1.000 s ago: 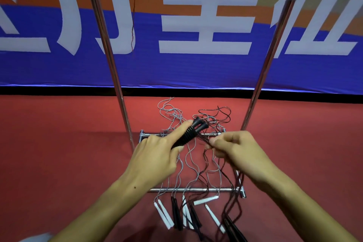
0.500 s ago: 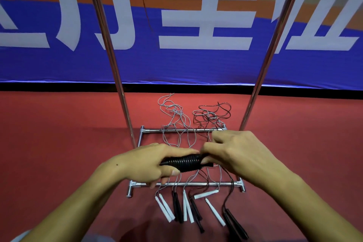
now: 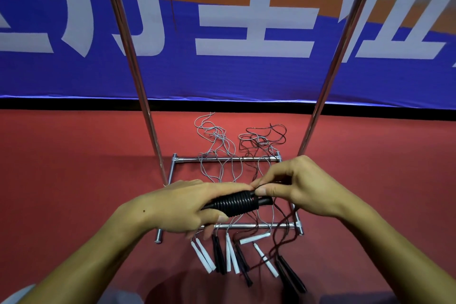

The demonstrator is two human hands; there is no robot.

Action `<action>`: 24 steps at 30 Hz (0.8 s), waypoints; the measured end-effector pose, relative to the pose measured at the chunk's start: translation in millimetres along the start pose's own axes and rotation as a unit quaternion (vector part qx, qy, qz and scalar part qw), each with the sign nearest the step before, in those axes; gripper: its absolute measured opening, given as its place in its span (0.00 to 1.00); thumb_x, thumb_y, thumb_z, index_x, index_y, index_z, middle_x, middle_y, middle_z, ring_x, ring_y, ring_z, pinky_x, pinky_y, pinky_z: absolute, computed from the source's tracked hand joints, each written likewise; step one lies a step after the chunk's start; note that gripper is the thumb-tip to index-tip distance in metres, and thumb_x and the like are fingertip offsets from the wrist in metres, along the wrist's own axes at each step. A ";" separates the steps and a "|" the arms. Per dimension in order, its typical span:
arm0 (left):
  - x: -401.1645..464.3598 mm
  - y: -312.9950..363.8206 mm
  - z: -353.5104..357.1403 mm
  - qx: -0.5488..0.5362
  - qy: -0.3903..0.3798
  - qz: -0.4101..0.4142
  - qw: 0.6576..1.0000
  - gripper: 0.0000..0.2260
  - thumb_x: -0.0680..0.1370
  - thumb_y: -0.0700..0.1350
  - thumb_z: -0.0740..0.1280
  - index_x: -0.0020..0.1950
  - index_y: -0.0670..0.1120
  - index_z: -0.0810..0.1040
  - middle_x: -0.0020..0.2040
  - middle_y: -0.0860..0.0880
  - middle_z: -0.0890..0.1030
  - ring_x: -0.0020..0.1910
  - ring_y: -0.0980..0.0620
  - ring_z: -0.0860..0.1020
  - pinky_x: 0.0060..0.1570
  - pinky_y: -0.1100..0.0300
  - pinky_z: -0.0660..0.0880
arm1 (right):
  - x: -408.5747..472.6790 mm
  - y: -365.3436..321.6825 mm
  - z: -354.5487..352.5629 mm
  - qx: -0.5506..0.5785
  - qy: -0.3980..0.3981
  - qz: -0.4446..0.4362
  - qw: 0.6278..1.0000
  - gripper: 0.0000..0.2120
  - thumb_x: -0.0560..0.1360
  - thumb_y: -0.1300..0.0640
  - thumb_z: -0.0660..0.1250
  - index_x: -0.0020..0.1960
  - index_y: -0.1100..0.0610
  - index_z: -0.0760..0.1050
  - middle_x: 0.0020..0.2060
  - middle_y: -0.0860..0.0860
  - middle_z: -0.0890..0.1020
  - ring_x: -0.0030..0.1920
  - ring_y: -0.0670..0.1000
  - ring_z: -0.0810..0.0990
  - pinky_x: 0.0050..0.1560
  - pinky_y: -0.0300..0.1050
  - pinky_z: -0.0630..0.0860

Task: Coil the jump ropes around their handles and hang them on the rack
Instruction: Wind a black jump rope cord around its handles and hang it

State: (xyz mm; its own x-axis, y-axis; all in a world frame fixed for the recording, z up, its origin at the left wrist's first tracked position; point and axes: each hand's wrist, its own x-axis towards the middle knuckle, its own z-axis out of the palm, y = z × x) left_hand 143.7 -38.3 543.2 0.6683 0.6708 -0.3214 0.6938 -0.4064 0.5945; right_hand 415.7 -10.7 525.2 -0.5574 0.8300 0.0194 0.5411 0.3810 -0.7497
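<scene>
The rack (image 3: pixel 318 111) stands on the red floor (image 3: pixel 74 180) with its hook bar cut off at the top, so free hooks can't be counted. In front, the left hand (image 3: pixel 182 207) grips the black handles (image 3: pixel 237 203) level, likely to keep the coils tight, while the right hand (image 3: pixel 303 190) pinches the dark rope (image 3: pixel 283 237) at their end; the remaining ropes (image 3: pixel 222 155) lie tangled over the base.

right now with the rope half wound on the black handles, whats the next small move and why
Probably one more turn: the right hand should carry the cord it pinches around the black handles again. The left hand grips the handles, coils cover only their middle, and cord trails loose to the floor, so it looks too early for the rack.
</scene>
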 end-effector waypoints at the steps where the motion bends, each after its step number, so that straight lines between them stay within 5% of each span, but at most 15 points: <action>1: 0.8 1.0 1.3 0.003 0.001 0.000 1.000 0.30 0.86 0.48 0.65 0.77 0.76 0.55 0.42 0.56 0.86 0.30 0.61 0.82 0.43 0.65 0.76 | 0.3 -0.8 -1.2 0.005 0.000 0.009 1.000 0.03 0.76 0.52 0.77 0.49 0.49 0.88 0.45 0.44 0.89 0.46 0.47 0.87 0.52 0.55 0.82; 6: 1.0 5.2 7.6 -0.015 0.002 -0.025 1.000 0.28 0.85 0.50 0.66 0.77 0.68 0.55 0.42 0.55 0.87 0.29 0.56 0.82 0.33 0.73 0.72 | -0.5 -5.6 -5.4 0.041 -0.015 0.044 0.998 0.04 0.74 0.54 0.79 0.46 0.54 0.88 0.40 0.48 0.89 0.44 0.54 0.88 0.51 0.58 0.82; 10: -0.9 5.9 2.4 0.052 0.001 -0.002 0.999 0.14 0.85 0.51 0.66 0.68 0.64 0.71 0.44 0.59 0.86 0.35 0.63 0.82 0.45 0.60 0.77 | -3.5 -9.2 -9.3 0.103 -0.060 0.074 0.990 0.06 0.73 0.56 0.80 0.45 0.59 0.87 0.38 0.54 0.88 0.40 0.55 0.87 0.47 0.48 0.84; 15: -2.1 11.5 1.2 0.111 0.018 0.010 0.994 0.12 0.84 0.52 0.67 0.64 0.65 0.73 0.43 0.62 0.80 0.40 0.62 0.75 0.45 0.59 0.72 | -6.3 -11.3 -17.3 0.131 -0.159 0.113 0.972 0.08 0.76 0.56 0.77 0.46 0.62 0.86 0.36 0.59 0.87 0.30 0.52 0.83 0.30 0.42 0.78; 18: -2.1 13.6 2.8 0.075 -0.008 0.025 0.997 0.12 0.84 0.49 0.67 0.60 0.67 0.74 0.42 0.61 0.78 0.40 0.58 0.75 0.44 0.59 0.71 | -7.3 -7.1 -18.7 0.168 -0.227 0.122 0.951 0.10 0.79 0.57 0.74 0.47 0.65 0.84 0.38 0.63 0.87 0.37 0.58 0.87 0.41 0.48 0.84; 20: -2.6 14.7 3.6 0.030 -0.020 0.042 0.998 0.13 0.83 0.46 0.68 0.62 0.65 0.76 0.43 0.58 0.79 0.39 0.55 0.75 0.46 0.55 0.74 | -8.3 -4.4 -20.2 0.191 -0.266 0.103 0.939 0.08 0.80 0.57 0.72 0.46 0.60 0.86 0.39 0.61 0.87 0.39 0.58 0.87 0.45 0.49 0.83; 24: -3.1 10.2 1.7 -0.090 0.000 0.086 0.992 0.13 0.84 0.41 0.68 0.67 0.52 0.79 0.45 0.50 0.79 0.43 0.43 0.74 0.45 0.50 0.74 | -7.9 -2.4 -14.8 0.273 -0.272 0.058 0.921 0.16 0.82 0.56 0.63 0.38 0.47 0.83 0.33 0.41 0.81 0.35 0.40 0.77 0.42 0.33 0.74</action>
State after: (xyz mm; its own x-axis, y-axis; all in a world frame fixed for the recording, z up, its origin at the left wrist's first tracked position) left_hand 149.1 -45.5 548.9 0.7725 0.6015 -0.2037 0.5103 -0.3970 0.7629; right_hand 428.1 -12.2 536.6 -0.8287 0.4696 -0.3046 0.3022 -0.0827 -0.9497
